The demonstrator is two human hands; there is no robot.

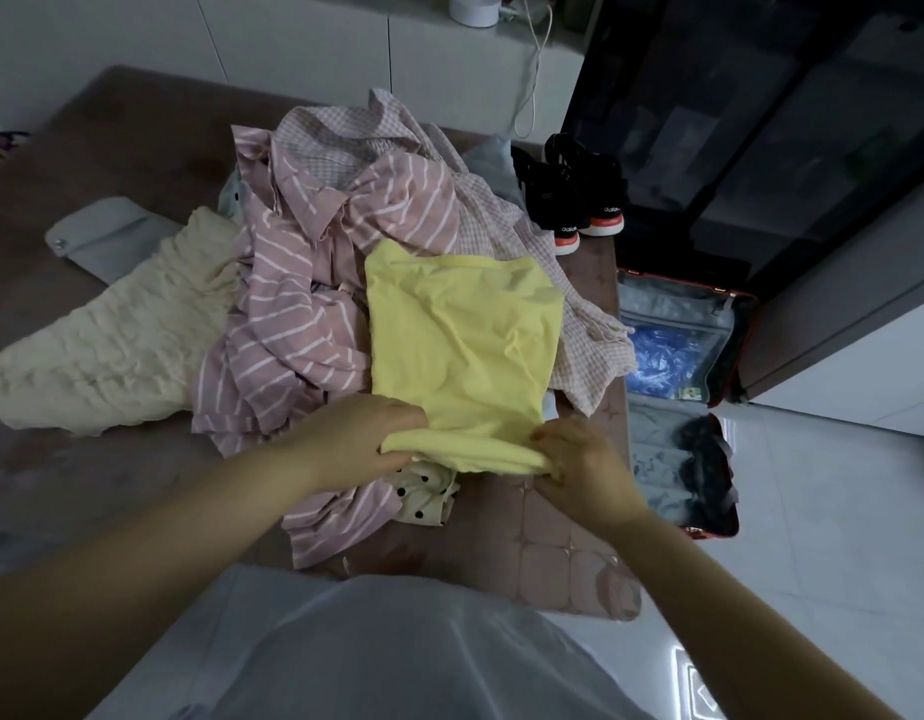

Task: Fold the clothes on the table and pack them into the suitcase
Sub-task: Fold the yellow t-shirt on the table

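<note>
Both left hand (355, 440) and right hand (579, 459) grip the yellow top (465, 330), half-hiding a polka-dot garment (426, 495).

a pair of black adidas sneakers (579, 194) with white-and-orange soles sits side by side, heels toward the camera, just left of a dark glass-fronted cabinet (761, 122). behind them a white cable (535, 65) hangs down the front of white cupboards (304, 39), from a ledge where a round white device (472, 10) stands. glossy pale floor tiles (813, 511) reflect light at lower right.
</note>
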